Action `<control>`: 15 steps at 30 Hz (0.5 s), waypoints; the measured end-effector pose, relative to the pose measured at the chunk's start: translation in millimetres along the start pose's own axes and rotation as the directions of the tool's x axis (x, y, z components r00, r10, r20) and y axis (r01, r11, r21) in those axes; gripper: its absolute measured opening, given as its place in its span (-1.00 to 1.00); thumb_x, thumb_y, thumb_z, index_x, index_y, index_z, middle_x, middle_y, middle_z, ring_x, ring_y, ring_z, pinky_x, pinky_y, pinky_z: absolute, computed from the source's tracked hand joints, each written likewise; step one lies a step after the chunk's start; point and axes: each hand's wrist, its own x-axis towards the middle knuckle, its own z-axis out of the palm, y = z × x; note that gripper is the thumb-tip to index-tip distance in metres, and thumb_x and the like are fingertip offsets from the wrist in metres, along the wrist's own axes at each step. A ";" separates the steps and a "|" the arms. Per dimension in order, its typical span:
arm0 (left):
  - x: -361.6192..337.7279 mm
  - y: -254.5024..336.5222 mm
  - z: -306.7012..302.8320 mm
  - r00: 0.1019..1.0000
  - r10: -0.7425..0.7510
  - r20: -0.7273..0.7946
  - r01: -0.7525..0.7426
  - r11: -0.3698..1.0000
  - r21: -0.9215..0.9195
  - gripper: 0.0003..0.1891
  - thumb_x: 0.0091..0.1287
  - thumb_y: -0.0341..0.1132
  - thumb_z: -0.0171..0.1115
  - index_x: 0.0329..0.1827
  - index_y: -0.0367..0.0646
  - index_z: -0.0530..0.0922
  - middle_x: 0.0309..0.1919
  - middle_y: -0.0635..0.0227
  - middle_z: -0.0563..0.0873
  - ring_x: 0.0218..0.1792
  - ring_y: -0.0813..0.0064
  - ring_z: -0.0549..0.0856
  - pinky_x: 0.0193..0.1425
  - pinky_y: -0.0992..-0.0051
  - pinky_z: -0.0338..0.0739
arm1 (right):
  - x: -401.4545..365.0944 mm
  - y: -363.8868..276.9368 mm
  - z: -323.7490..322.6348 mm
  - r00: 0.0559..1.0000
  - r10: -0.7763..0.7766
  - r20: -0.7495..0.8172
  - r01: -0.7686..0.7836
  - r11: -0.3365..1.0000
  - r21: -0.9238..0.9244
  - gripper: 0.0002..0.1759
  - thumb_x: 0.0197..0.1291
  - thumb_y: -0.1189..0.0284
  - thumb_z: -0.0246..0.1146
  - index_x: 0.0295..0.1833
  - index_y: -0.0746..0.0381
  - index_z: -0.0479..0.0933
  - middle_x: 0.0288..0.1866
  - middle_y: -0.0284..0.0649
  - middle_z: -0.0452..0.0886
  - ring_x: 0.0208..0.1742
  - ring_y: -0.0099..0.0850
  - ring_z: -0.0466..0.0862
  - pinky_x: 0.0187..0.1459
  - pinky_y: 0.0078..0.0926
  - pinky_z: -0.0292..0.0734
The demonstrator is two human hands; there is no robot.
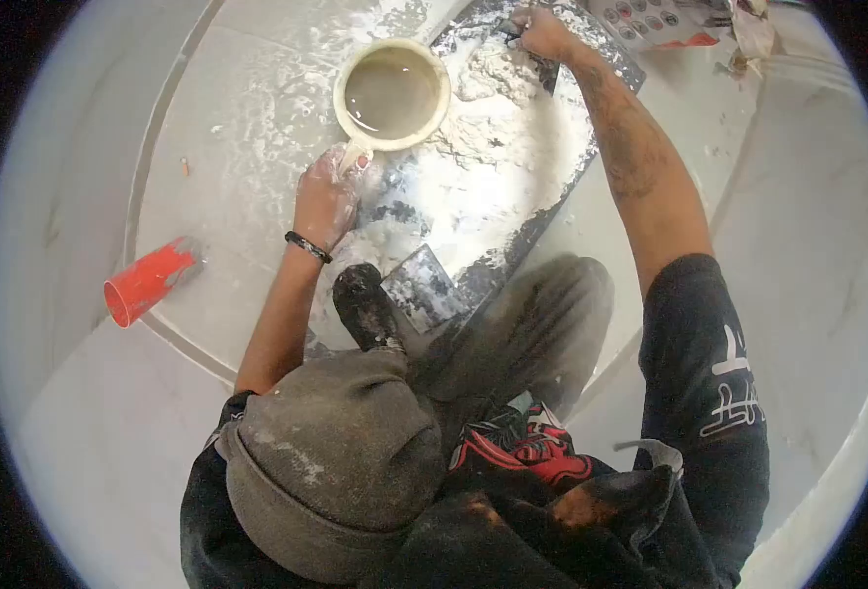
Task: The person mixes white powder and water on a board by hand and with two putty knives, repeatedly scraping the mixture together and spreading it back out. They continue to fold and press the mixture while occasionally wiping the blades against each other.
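The pale mug [444, 95] is beside the left edge of the dark board [524, 242], toward its far half, and its rim reaches over this edge in the view. Inside is a cloudy greyish liquid [392, 95]. Whether the mug stands on the floor or is held a little above, I cannot tell. The left hand [328, 201] is closed around its handle [355, 155] — the fingers are whitened, and a dark bracelet [308, 247] is on the wrist.

White powdery material [483, 182] covers much of the board, and near the far end it looks lumpy and wet. There the right hand [545, 34] is closed on a dark scraper [549, 74], whose blade is over the material. The two hands are well apart.

At the near end of the board lies a square, stained metal plate [422, 288], tilted to the board's edges. A dark shoe [360, 304] is just beside it, on the left, and a grey trouser leg [552, 304] is near the board's right edge.

Farther to the left, a red cup [151, 283] lies on its side on the smeared floor [247, 128]. Beyond the far right corner of the board is a printed bag [650, 20] — partly cut by the view.
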 end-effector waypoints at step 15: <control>-0.1 -2.1 0.2 0.996 -0.091 0.006 0.091 0.994 -0.059 -0.55 0.26 -0.15 0.18 -0.02 -0.43 0.50 -0.18 -0.17 0.62 -0.11 -0.03 0.61 -0.01 0.29 0.46 | -188.6 -65.1 86.7 0.717 -0.529 -0.454 0.233 0.796 -0.559 -0.88 -0.02 0.50 0.22 -0.34 0.05 0.60 -0.07 -0.36 0.54 -0.50 -0.39 0.61 -0.50 -0.49 0.55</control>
